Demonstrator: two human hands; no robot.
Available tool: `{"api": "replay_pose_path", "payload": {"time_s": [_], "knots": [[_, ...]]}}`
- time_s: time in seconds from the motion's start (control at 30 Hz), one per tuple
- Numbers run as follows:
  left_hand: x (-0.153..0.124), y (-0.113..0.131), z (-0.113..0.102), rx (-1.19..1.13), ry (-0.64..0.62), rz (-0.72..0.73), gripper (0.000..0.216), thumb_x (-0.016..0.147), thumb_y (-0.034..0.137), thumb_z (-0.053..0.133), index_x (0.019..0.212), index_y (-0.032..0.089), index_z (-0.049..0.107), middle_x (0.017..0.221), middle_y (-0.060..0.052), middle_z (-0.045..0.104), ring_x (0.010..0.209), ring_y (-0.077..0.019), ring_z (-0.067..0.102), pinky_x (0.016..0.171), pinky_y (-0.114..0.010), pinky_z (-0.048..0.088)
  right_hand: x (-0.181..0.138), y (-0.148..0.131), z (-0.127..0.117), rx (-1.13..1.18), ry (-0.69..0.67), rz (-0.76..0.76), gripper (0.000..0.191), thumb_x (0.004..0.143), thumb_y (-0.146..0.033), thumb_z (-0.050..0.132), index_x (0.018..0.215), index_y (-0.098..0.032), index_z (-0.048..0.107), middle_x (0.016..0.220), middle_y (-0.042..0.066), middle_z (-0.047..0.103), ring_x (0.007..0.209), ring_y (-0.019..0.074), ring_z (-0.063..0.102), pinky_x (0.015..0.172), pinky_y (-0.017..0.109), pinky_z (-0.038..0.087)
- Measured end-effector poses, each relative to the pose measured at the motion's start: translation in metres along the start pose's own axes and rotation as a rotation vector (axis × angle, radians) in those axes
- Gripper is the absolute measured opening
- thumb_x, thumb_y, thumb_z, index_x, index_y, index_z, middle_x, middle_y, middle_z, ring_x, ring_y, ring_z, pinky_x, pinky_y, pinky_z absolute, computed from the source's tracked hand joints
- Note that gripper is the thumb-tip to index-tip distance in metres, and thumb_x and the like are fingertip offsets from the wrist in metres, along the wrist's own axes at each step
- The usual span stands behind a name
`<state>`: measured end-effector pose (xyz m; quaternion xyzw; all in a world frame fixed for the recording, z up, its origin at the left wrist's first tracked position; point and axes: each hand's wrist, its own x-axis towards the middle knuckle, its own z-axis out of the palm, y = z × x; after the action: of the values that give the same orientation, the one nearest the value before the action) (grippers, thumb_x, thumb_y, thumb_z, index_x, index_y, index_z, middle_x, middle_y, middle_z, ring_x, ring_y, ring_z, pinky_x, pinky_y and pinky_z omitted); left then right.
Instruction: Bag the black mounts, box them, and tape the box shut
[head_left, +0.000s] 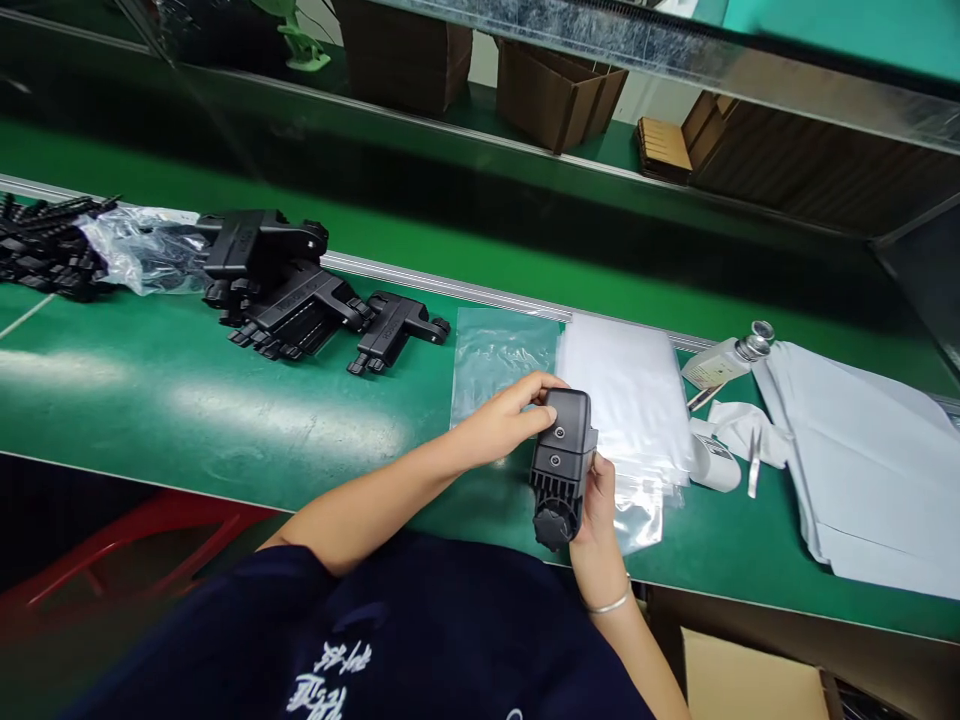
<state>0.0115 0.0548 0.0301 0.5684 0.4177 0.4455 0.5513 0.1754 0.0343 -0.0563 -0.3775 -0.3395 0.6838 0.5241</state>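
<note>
Both hands hold a black plastic mount [564, 455] above the table, near my body. Two small screws show on its upper face, and a ribbed section with a round knob sits at its lower end. My left hand [517, 415] grips the top end, thumb on the face and fingers behind it. My right hand [596, 500] wraps its right side lower down, with some fingers hidden behind the mount. Beneath and behind it lie a single clear plastic bag [495, 350] and a stack of clear plastic bags [622, 385].
Similar black mounts [289, 300] are piled at the left, with one [394, 330] apart. Further left are a bagged part [150, 250] and black pieces [45, 245]. At right are a pump bottle [724, 362], tweezers [754, 462], a white roll [712, 460] and white sheets [870, 460].
</note>
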Motion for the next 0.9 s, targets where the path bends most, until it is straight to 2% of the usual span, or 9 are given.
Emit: {"api": "replay_pose_path", "payload": {"time_s": [0.13, 0.2, 0.3, 0.43, 0.53, 0.63, 0.73, 0.8, 0.9], "knots": [[-0.015, 0.005, -0.01, 0.025, -0.114, 0.061, 0.064, 0.083, 0.035, 0.066, 0.143, 0.026, 0.046, 0.136, -0.011, 0.057, 0.126, -0.0312, 0.051, 0.106, -0.041, 0.038, -0.008, -0.006, -0.008, 0.022, 0.087, -0.134, 0.051, 0.08, -0.058, 0.058, 0.121, -0.028, 0.063, 0.101, 0.004, 0.073, 0.091, 0.0235, 0.069, 0.082, 0.043, 0.058], [-0.026, 0.004, -0.016, 0.094, -0.176, 0.071, 0.089, 0.077, 0.034, 0.075, 0.153, 0.027, 0.029, 0.143, -0.012, 0.052, 0.13, -0.0338, 0.048, 0.11, -0.045, 0.035, -0.015, -0.012, -0.016, 0.013, 0.112, -0.244, 0.061, 0.074, -0.051, 0.071, 0.13, -0.033, 0.055, 0.107, 0.003, 0.071, 0.091, 0.0217, 0.069, 0.082, 0.042, 0.058], [-0.039, 0.0, -0.022, 0.157, -0.169, 0.041, 0.093, 0.076, 0.034, 0.077, 0.154, 0.031, 0.025, 0.138, -0.01, 0.056, 0.126, -0.0328, 0.053, 0.109, -0.046, 0.036, -0.025, -0.02, -0.028, -0.04, 0.051, -0.351, 0.083, 0.062, -0.039, 0.084, 0.136, -0.037, 0.047, 0.113, 0.004, 0.07, 0.102, 0.0233, 0.067, 0.092, 0.046, 0.053], [-0.046, -0.003, -0.024, 0.144, -0.123, 0.015, 0.091, 0.073, 0.037, 0.079, 0.152, 0.032, 0.031, 0.13, -0.008, 0.061, 0.121, -0.0321, 0.056, 0.108, -0.046, 0.038, -0.031, -0.024, -0.036, -0.099, -0.006, -0.31, 0.087, 0.06, -0.038, 0.086, 0.137, -0.035, 0.047, 0.121, 0.008, 0.067, 0.111, 0.0282, 0.064, 0.095, 0.051, 0.051], [-0.046, -0.002, -0.024, 0.045, -0.104, -0.034, 0.102, 0.071, 0.037, 0.082, 0.154, 0.034, 0.023, 0.125, -0.009, 0.063, 0.113, -0.0308, 0.061, 0.102, -0.044, 0.044, -0.028, -0.027, -0.039, -0.109, -0.006, -0.253, 0.088, 0.059, -0.046, 0.086, 0.137, -0.032, 0.048, 0.11, 0.007, 0.071, 0.098, 0.0278, 0.068, 0.085, 0.049, 0.057], [-0.045, -0.005, -0.021, -0.218, -0.116, -0.163, 0.112, 0.068, 0.047, 0.083, 0.155, 0.034, 0.014, 0.11, -0.008, 0.067, 0.096, -0.0265, 0.067, 0.084, -0.036, 0.053, -0.022, -0.034, -0.041, -0.164, -0.044, -0.17, 0.068, 0.061, -0.055, 0.083, 0.12, -0.025, 0.063, 0.096, 0.007, 0.073, 0.074, 0.0245, 0.07, 0.066, 0.044, 0.061], [-0.044, -0.017, -0.015, -0.482, -0.062, -0.369, 0.089, 0.069, 0.057, 0.079, 0.144, 0.027, 0.042, 0.084, -0.003, 0.067, 0.07, -0.0175, 0.066, 0.064, -0.027, 0.055, -0.017, -0.042, -0.037, -0.221, -0.029, -0.156, 0.048, 0.064, -0.057, 0.081, 0.092, -0.02, 0.068, 0.077, 0.005, 0.071, 0.056, 0.0196, 0.066, 0.05, 0.036, 0.059], [-0.043, -0.028, -0.01, -0.636, -0.027, -0.531, 0.063, 0.074, 0.059, 0.073, 0.122, 0.019, 0.06, 0.074, -0.001, 0.063, 0.06, -0.0122, 0.061, 0.057, -0.023, 0.054, -0.016, -0.044, -0.032, -0.223, -0.017, -0.16, 0.048, 0.064, -0.062, 0.079, 0.082, -0.019, 0.066, 0.065, 0.002, 0.068, 0.05, 0.0169, 0.063, 0.045, 0.03, 0.055], [-0.044, -0.04, -0.004, -0.807, 0.007, -0.705, 0.045, 0.085, 0.055, 0.064, 0.098, 0.012, 0.067, 0.072, -0.003, 0.063, 0.059, -0.0102, 0.062, 0.06, -0.022, 0.057, -0.015, -0.044, -0.024, -0.222, -0.001, -0.148, 0.052, 0.064, -0.069, 0.075, 0.072, -0.019, 0.062, 0.055, 0.0, 0.062, 0.041, 0.0133, 0.057, 0.039, 0.025, 0.049]]}}
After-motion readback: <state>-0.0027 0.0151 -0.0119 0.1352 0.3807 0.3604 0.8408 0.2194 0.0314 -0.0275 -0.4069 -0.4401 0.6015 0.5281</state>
